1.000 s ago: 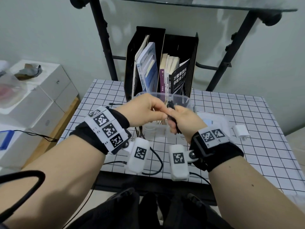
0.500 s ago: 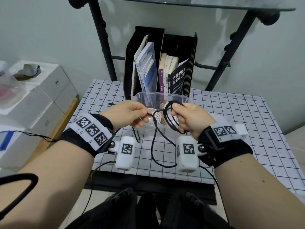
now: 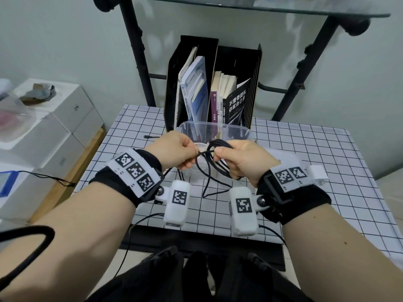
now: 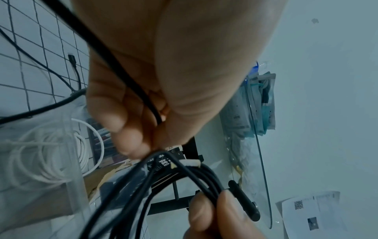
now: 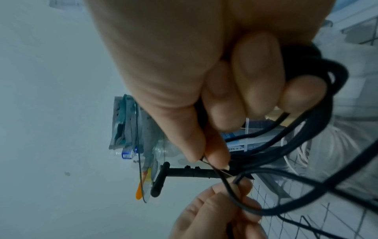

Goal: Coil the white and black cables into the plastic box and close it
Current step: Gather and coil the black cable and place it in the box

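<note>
A table [image 3: 305, 149] covered in a white cloth with a black grid carries a black file holder [image 3: 237, 62] at its far edge, with books [image 3: 196, 88] standing upright in it. A small white charger block [image 3: 318, 172] lies near the right edge. Beyond the left edge stand stacked white boxes [image 3: 72, 110]. Black metal legs [image 3: 139, 57] hold a glass shelf [image 3: 261, 7] above.

You face pale wall [image 3: 65, 40]; black pipe frame [image 3: 139, 57] carries glass shelf [image 3: 261, 5]; checked table [image 3: 327, 171] below.
</note>
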